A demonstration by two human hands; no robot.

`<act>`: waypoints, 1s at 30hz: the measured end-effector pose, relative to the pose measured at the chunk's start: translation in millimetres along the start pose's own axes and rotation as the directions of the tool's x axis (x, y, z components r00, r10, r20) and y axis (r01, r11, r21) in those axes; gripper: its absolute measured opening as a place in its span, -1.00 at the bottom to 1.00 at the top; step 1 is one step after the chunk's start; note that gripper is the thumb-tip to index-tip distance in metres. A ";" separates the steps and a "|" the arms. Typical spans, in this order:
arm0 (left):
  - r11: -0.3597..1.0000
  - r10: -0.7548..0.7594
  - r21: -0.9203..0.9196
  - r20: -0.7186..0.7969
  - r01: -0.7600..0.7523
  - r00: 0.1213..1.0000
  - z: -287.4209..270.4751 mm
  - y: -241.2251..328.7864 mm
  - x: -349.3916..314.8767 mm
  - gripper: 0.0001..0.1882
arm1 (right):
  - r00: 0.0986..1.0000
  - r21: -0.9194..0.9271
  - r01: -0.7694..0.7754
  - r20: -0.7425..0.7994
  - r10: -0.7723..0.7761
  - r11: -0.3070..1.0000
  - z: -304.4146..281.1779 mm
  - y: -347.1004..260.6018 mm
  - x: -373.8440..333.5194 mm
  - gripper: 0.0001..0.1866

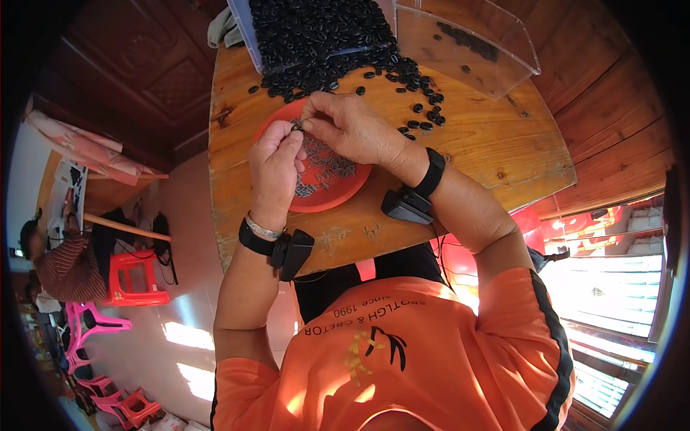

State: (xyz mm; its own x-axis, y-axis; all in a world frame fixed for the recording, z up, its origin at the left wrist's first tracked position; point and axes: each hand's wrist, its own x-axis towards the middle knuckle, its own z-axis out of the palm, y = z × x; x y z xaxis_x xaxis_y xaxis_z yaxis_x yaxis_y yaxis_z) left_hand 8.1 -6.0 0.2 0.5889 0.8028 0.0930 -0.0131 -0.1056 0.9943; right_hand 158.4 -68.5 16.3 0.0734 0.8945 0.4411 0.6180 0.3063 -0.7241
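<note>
Over an orange-red plastic bowl [336,195], both of my hands meet at their fingertips. My left hand [274,169] is closed in a pinch on a small dark piece [296,126], which looks like one of the black oval pieces. From the right, my right hand [348,129] presses thumb and forefinger against that same spot; what sits between those fingertips is too small to make out. Many thin grey metal pins [332,167] lie in the bowl below. Just beyond the hands spreads a large heap of black oval pieces [323,32], spilling from a clear bin.
A clear plastic box [460,54] with a few black pieces stands at the far right of the wooden table [496,151]. Loose black pieces [431,115] lie right of the bowl. To the left are a red stool [136,280], a pink stool [90,330] and another person [68,269].
</note>
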 end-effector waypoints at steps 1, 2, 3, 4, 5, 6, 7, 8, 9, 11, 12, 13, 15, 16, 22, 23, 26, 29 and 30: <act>1.000 -0.007 -0.025 -0.007 0.007 1.000 1.0 0.2 -0.3 -0.87 | 1.000 -0.003 0.013 -0.009 -0.013 1.000 0.6 1.2 -0.5 -0.90; 1.000 -0.007 -0.026 -0.004 0.007 1.000 0.9 0.2 -0.5 -0.87 | 0.999 -0.007 0.026 -0.019 -0.026 1.000 1.2 2.4 -1.0 -0.90; 0.999 -0.012 -0.039 -0.009 0.012 1.000 0.5 0.1 -1.0 -0.87 | 0.999 -0.008 0.025 -0.021 -0.025 1.000 2.7 3.2 -1.3 -0.90; 0.999 -0.018 -0.052 -0.012 0.017 1.000 0.1 -0.1 -1.6 -0.87 | 0.999 0.002 0.034 -0.032 -0.034 0.999 5.1 3.5 -1.1 -0.91; 0.999 -0.017 -0.052 -0.009 0.016 1.000 -0.3 -0.6 -2.5 -0.87 | 0.998 0.011 0.042 -0.043 -0.042 0.999 7.2 3.4 -0.9 -0.91; 0.997 -0.009 -0.082 -0.019 0.008 1.000 -0.1 -1.9 -2.5 -0.87 | 0.998 0.006 0.040 -0.048 -0.040 0.999 8.2 3.2 -1.2 -0.91; 0.994 -0.002 -0.111 -0.028 -0.001 1.000 0.1 -2.9 -2.2 -0.87 | 0.998 0.022 0.030 -0.047 -0.028 0.999 9.3 2.5 -1.8 -0.92; 0.994 0.001 -0.112 -0.021 -0.003 1.000 0.5 -3.4 -1.5 -0.87 | 0.999 0.038 0.019 -0.047 -0.018 0.999 10.2 2.6 -1.7 -0.92; 0.994 -0.008 -0.113 -0.035 0.004 0.999 1.3 -2.9 -1.9 -0.88 | 0.999 0.035 0.017 -0.051 -0.015 0.999 10.9 3.9 -1.8 -0.92; 0.993 -0.015 -0.114 -0.041 0.011 0.999 3.2 -2.6 -2.0 -0.88 | 0.994 -0.017 0.062 -0.088 -0.063 0.998 12.7 8.6 -2.5 -0.92; 0.992 -0.009 -0.126 -0.035 0.005 0.999 2.6 -3.4 -1.1 -0.89 | 0.994 -0.019 0.061 -0.093 -0.063 0.998 14.4 9.7 -2.4 -0.92; 0.990 -0.003 -0.138 -0.029 -0.001 1.000 2.0 -4.0 -0.2 -0.89 | 0.994 -0.009 0.058 -0.094 -0.059 0.998 15.5 10.5 -2.4 -0.91; 0.992 -0.004 -0.130 -0.025 0.001 1.000 -0.5 -5.3 0.7 -0.89 | 0.993 -0.004 0.055 -0.101 -0.055 0.999 11.8 9.0 -2.3 -0.90; 0.992 -0.008 -0.122 -0.027 0.004 1.000 -1.9 -5.3 1.6 -0.90 | 0.996 -0.016 0.039 -0.075 -0.040 0.999 7.2 6.8 -1.2 -0.89; 0.980 0.068 -0.180 -0.077 -0.081 0.995 -13.6 -0.1 9.3 -0.87 | 0.934 -0.340 -0.095 -0.357 -0.035 0.936 -50.2 45.9 14.8 -0.79; 0.980 0.070 -0.183 -0.078 -0.083 0.995 -14.4 0.2 9.1 -0.87 | 0.940 -0.396 -0.164 -0.340 0.022 0.903 -56.0 57.3 14.2 -0.79; 0.976 0.058 -0.206 -0.054 -0.068 0.997 -12.1 2.7 8.4 -0.86 | 0.966 -0.561 -0.179 -0.255 0.037 0.808 -51.4 94.8 8.5 -0.79; 0.980 0.070 -0.183 -0.040 -0.076 0.997 -5.3 7.4 6.7 -0.86 | 0.982 -0.667 -0.179 -0.168 0.089 0.723 -40.8 133.4 5.4 -0.80; 0.981 0.069 -0.179 -0.047 -0.076 0.997 -10.4 6.1 5.6 -0.86 | 0.985 -0.662 -0.165 -0.153 0.084 0.731 -34.3 126.8 8.2 -0.80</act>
State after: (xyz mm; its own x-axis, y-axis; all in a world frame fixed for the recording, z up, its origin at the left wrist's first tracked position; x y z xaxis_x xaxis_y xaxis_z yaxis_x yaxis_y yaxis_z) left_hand 2.9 3.9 7.3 0.5481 0.8203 0.1633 -0.2026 -0.0593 0.9775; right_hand 264.3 -33.5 -53.7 0.2436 0.8567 0.4547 0.9579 -0.1391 -0.2510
